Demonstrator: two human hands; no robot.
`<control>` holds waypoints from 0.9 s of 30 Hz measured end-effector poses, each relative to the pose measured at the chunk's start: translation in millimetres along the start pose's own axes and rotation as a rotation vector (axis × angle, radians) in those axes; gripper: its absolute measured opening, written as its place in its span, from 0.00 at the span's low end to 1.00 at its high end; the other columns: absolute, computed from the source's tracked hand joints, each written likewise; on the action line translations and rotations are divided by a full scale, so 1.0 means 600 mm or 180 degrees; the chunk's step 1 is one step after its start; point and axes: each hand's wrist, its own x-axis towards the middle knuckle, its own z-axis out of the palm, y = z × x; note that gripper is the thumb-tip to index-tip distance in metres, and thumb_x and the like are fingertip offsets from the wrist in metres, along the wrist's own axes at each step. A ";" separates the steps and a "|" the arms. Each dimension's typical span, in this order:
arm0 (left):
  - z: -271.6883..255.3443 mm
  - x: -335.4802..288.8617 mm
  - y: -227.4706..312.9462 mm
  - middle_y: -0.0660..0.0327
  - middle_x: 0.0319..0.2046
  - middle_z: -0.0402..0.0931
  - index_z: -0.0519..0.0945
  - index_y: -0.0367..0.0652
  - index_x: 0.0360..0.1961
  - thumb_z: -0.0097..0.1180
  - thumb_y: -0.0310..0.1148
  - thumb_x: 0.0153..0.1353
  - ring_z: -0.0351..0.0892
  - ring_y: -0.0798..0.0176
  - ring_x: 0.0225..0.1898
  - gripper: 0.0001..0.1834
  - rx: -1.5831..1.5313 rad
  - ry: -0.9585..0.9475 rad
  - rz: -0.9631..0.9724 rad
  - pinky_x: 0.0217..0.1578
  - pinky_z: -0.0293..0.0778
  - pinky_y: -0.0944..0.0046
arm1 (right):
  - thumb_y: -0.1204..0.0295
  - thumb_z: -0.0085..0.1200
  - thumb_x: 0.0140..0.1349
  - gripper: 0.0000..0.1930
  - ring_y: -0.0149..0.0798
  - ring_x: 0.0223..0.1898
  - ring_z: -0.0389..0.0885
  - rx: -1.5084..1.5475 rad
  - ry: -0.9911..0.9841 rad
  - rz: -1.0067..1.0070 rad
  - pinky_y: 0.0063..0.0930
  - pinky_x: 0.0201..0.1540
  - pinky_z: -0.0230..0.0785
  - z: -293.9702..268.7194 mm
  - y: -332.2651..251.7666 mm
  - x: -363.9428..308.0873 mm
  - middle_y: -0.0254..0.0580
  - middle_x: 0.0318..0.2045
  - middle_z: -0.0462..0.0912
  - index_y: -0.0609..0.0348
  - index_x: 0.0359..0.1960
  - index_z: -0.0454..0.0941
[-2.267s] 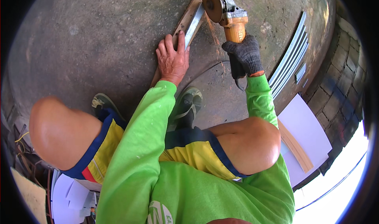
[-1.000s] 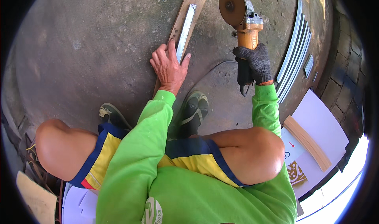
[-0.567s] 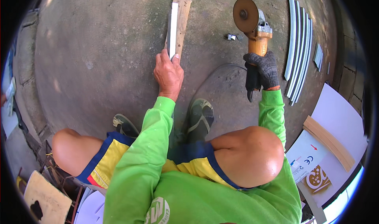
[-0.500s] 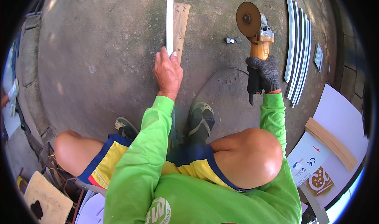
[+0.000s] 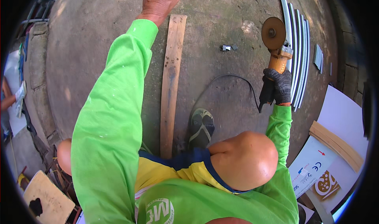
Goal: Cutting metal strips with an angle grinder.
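Observation:
My right hand (image 5: 281, 85), in a dark grey knit glove, is wrapped round the black rear handle of an angle grinder (image 5: 278, 60). The grinder has a yellow body, and its brown cutting disc (image 5: 273, 33) points away from me. Far ahead, at the upper edge, is my bare left hand (image 5: 161, 1); its fingers fall outside the picture, so what they hold, if anything, is hidden. Between my feet and that hand a narrow wooden board (image 5: 172, 70) lies lengthwise on the concrete ground. The white metal strip seen earlier does not show.
Several long metal strips (image 5: 297, 46) lie on the right, with short cut pieces (image 5: 318, 58) beyond them. Small metal scraps (image 5: 227, 47) lie near the middle. A black cord (image 5: 237, 76) curves behind the grinder. White sheets (image 5: 339, 121) fill the lower right. A person's arm (image 5: 8, 101) shows far left.
My left hand has moved far forward from beside the board, and the white strip has left view. The grinder in my right hand has shifted right and slightly nearer.

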 end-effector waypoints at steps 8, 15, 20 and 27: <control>-0.041 -0.146 -0.139 0.50 0.38 0.77 0.73 0.42 0.47 0.55 0.39 0.70 0.80 0.39 0.35 0.13 0.0629 -0.0908 0.1113 0.32 0.77 0.46 | 0.74 0.70 0.47 0.16 0.37 0.22 0.82 0.0132 0.0218 0.0063 0.31 0.27 0.76 -0.024 0.012 -0.023 0.40 0.24 0.82 0.64 0.37 0.79; -0.112 -0.322 -0.262 0.52 0.39 0.75 0.71 0.43 0.48 0.54 0.39 0.70 0.80 0.41 0.38 0.13 0.0798 -0.1819 0.0743 0.34 0.77 0.45 | 0.71 0.69 0.47 0.18 0.37 0.22 0.82 -0.0295 0.0021 0.0218 0.31 0.27 0.76 0.014 0.017 -0.021 0.40 0.24 0.81 0.65 0.38 0.79; -0.116 -0.349 -0.273 0.49 0.39 0.76 0.72 0.42 0.50 0.54 0.40 0.71 0.80 0.38 0.38 0.15 0.0901 -0.1833 0.0175 0.36 0.76 0.43 | 0.70 0.71 0.45 0.18 0.38 0.21 0.82 -0.0490 -0.0269 0.0082 0.31 0.26 0.75 0.086 -0.051 -0.017 0.41 0.23 0.82 0.67 0.35 0.81; -0.078 -0.273 -0.261 0.45 0.39 0.80 0.70 0.41 0.44 0.47 0.44 0.74 0.80 0.34 0.39 0.15 0.0551 -0.1713 -0.0322 0.38 0.75 0.38 | 0.71 0.71 0.46 0.19 0.36 0.22 0.82 -0.0924 -0.0369 -0.0184 0.30 0.26 0.76 0.150 -0.213 -0.053 0.41 0.24 0.82 0.67 0.38 0.80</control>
